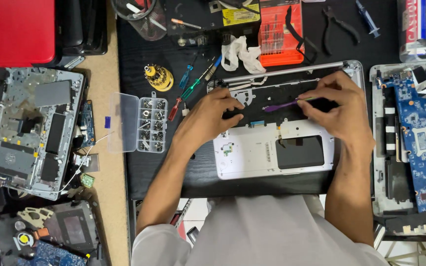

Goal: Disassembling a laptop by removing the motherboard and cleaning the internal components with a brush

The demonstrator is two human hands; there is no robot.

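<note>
The right hand covers the far end of the purple tool, so its grip there cannot be made out. The left hand hides part of the palmrest. The blue board runs off the right edge (the screws in the box are too small to tell apart).

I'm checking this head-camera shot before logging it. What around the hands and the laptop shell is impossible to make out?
- Right hand: its fingers cover the purple tool's far end, so the grip is unclear.
- Left hand: fingertips hide the part of the silver laptop shell they press on.
- Clear screw box: contents too small to tell apart.
- Blue circuit board: cut off by the right edge.
</note>
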